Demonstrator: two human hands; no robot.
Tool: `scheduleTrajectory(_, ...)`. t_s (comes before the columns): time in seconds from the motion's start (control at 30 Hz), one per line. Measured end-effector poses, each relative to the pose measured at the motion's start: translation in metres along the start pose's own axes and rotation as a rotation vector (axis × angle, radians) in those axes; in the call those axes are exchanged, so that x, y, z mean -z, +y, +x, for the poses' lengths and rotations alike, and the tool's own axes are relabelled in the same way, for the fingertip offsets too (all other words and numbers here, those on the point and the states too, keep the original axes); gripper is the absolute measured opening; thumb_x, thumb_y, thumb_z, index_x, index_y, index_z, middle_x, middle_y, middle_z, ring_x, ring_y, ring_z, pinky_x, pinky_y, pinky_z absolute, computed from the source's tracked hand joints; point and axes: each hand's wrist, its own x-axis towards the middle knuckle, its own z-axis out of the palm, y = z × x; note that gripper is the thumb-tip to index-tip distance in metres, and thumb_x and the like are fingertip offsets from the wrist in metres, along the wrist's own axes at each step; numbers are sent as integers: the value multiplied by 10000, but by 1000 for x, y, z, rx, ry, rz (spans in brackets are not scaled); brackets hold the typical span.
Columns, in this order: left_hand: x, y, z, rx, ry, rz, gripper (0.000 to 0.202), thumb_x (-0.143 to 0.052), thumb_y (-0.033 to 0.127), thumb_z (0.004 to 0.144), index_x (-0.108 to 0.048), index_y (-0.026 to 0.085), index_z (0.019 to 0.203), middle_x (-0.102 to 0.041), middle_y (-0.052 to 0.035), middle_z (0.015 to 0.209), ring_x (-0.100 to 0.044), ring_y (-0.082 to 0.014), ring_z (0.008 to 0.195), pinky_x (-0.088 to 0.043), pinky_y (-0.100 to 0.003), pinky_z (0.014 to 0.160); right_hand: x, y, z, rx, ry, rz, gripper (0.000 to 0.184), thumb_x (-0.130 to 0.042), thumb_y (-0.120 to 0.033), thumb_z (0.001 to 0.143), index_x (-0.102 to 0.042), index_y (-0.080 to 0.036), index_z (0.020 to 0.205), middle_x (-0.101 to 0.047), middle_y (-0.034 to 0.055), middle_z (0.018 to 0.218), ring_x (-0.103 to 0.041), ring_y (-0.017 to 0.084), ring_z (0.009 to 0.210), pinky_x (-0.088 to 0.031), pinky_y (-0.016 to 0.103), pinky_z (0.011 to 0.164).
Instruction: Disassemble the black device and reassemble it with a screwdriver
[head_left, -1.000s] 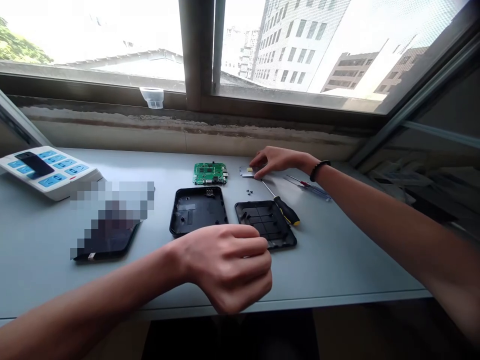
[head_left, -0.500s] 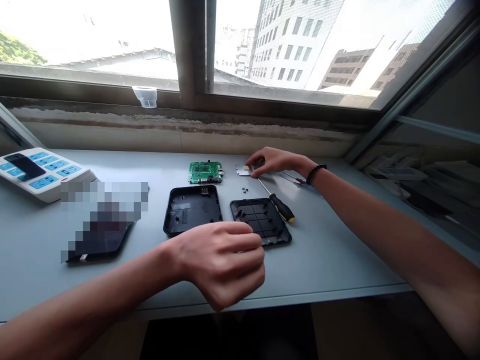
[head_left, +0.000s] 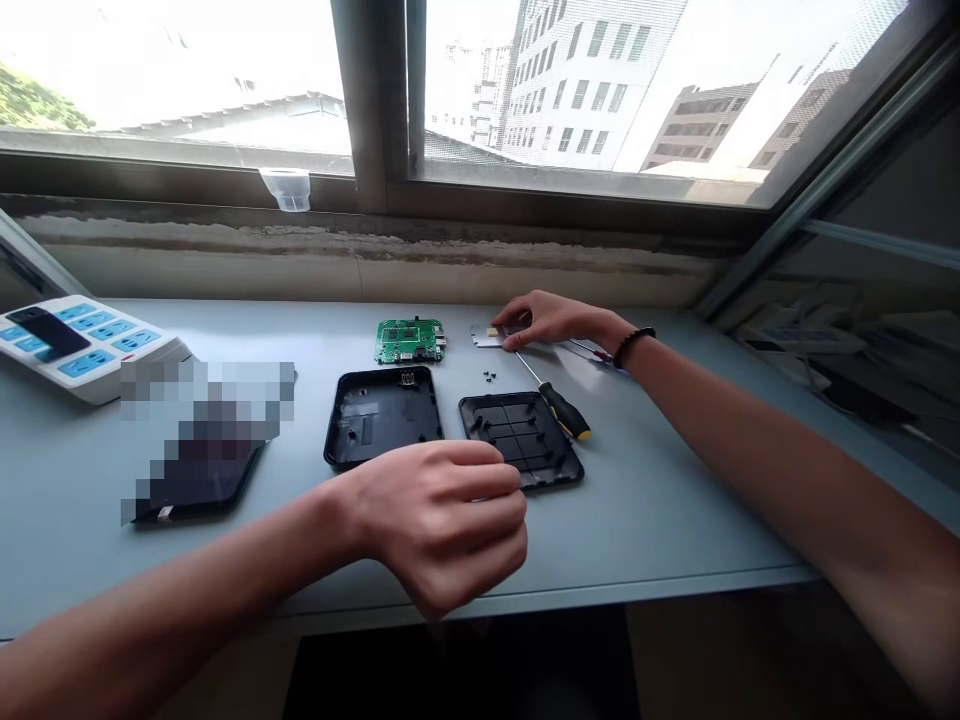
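Note:
My right hand [head_left: 544, 318], at the back of the desk, pinches the right side of a thin silvery plate [head_left: 489, 341] with a yellow patch. The plate lies low at the desk surface. Closed in a fist, my left hand [head_left: 442, 520] hovers near the desk's front edge; its fingertips and anything inside are hidden. Beyond it are a black plastic case half [head_left: 382, 415] and a flat black cover [head_left: 521, 435], both partly covered by the hand. A green circuit board [head_left: 409, 341] lies left of the plate. Several small dark screws [head_left: 489, 376] lie in front of the plate.
A black-and-yellow screwdriver [head_left: 566, 412] lies against the cover, its shaft pointing toward my right hand. Another thin tool with a red part [head_left: 600, 355] is by my right wrist. At left are a partly pixelated dark device [head_left: 202, 480] and a white power strip [head_left: 150, 360].
The view has shifted very slightly. Both hands keep the same pose, and the parts on the desk stay in place.

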Motion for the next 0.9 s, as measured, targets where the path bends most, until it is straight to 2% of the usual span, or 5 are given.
scheduleTrajectory(0.3,0,0,1,-2,-19,40,335,-488,54,827,-551,193,529,-446,6,553,-392,-135,524,-397,-288,499,1,0,0,-3,6,41,699,-875,-572,598,-783,-144,1143,-748,124,1134,-638,274,1048,-486,362,932)
scheduleTrajectory(0.47,0,0,-1,0,-23,39,320,-486,62,837,-573,193,558,-500,-2,570,-433,-134,529,-433,-284,514,0,0,1,-8,29,97,603,-891,-524,606,-795,-173,1087,-758,100,1129,-664,254,1003,-507,344,881)
scheduleTrajectory(0.63,-1,1,-2,7,15,50,294,-510,58,814,-595,178,560,-556,-16,569,-475,-135,530,-446,-289,505,-11,3,-8,-16,342,184,417,-742,-523,811,-766,-160,1016,-749,118,1099,-651,209,942,-512,324,829)
scheduleTrajectory(0.7,-1,1,-3,21,41,97,275,-526,63,801,-588,180,560,-552,-12,562,-476,-134,521,-446,-287,500,-15,3,-15,-8,484,223,379,-691,-529,859,-748,-159,914,-744,114,984,-627,178,851,-500,304,767)
scheduleTrajectory(0.9,-1,-5,-8,202,109,221,250,-546,48,790,-517,208,600,-573,8,569,-544,-140,530,-484,-285,539,-26,-5,-45,2,632,327,556,-624,-615,891,-603,-162,568,-505,22,536,-415,90,524,-325,268,523)
